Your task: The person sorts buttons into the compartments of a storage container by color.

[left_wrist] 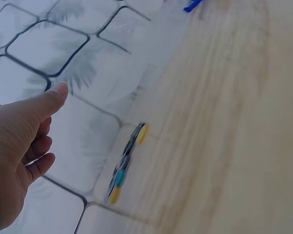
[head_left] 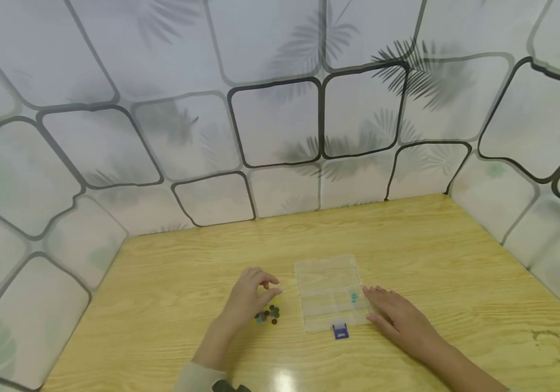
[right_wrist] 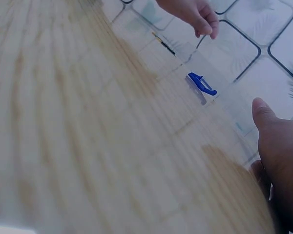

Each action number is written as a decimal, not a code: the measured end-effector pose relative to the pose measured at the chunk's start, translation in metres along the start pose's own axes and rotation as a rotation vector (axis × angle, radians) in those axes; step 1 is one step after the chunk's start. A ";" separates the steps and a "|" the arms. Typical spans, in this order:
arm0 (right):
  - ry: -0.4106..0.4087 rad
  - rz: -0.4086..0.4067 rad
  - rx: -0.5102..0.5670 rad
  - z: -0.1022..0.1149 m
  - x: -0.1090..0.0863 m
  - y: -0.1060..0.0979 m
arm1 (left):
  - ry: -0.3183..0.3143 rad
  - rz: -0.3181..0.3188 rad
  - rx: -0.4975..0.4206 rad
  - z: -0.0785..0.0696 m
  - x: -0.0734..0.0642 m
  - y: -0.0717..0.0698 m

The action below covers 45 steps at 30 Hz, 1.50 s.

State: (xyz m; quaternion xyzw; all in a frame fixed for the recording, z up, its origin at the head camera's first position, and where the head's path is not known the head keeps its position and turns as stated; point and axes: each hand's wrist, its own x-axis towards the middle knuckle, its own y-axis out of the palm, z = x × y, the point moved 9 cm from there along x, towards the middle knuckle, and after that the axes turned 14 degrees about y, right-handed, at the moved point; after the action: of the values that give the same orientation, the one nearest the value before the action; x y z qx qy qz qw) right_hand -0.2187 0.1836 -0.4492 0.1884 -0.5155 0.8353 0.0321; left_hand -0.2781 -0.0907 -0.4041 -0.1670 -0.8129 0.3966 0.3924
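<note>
Head view: patterned wall (head_left: pixel 275 125) behind, blue clip (head_left: pixel 340 331) fronting clear box (head_left: pixel 326 275) — left grip (head_left: pixel 249 294), loosely parted, beside discs (head_left: pixel 275 312); right grip (head_left: pixel 397 316) outstretched.

The left hand (left_wrist: pixel 19 146), thumb extended, appears near small dark, teal and yellow pieces (left_wrist: pixel 126 157) on the tabletop (left_wrist: pixel 234 136); a blue part (left_wrist: pixel 192 6) shows above.

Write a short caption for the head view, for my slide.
Left hand near small multicoloured pieces, right hand beside a clear compartmented box with a blue latch, on a wood-grained table.
</note>
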 end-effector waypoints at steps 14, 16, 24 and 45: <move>0.000 -0.013 0.001 0.002 0.000 0.000 | 0.028 -0.068 0.080 0.020 -0.038 -0.042; 0.009 -0.008 -0.004 0.001 0.000 -0.001 | 0.046 -0.066 0.099 0.020 -0.041 -0.043; 0.011 -0.002 -0.008 0.001 0.000 -0.002 | 0.073 -0.055 -0.011 0.021 -0.050 -0.035; -0.011 -0.007 -0.004 -0.001 -0.001 0.003 | 0.087 0.049 0.050 0.019 -0.060 0.001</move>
State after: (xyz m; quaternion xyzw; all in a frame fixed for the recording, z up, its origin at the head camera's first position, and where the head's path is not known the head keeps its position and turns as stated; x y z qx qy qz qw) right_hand -0.2184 0.1834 -0.4521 0.1950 -0.5167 0.8330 0.0327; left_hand -0.2550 -0.1350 -0.4421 -0.1942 -0.7805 0.4188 0.4216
